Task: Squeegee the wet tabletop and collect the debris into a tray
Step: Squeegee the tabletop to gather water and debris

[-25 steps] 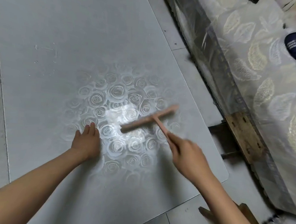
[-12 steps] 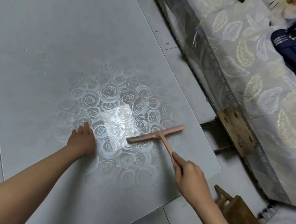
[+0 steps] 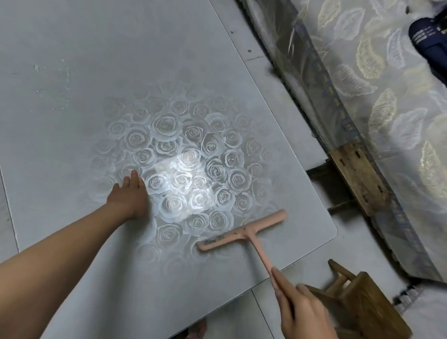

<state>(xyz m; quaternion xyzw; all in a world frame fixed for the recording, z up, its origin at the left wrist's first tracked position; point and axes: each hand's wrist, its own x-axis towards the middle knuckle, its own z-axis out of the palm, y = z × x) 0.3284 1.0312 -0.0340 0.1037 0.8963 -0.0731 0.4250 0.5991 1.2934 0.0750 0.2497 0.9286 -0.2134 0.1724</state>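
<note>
Right hand (image 3: 304,315): fingers curled round the end of the squeegee (image 3: 241,233) handle, with one finger laid along it, presumably to steer and press. The blade sits on the tabletop (image 3: 121,29) just beyond those fingertips, near the table's corner and crosswise to the handle. A grey smear clings to its left half.

Judgement: the stroke draws toward the edge so debris can drop off there. No tray in view.

Wooden stool (image 3: 366,309) on the floor, just right of the right knuckles.

Left hand (image 3: 129,197): palm down, fingers straight and close together, flat on the surface left of the blade, likely bracing.

White residue (image 3: 62,70) lies well beyond the left fingertips, not yet reached.
</note>
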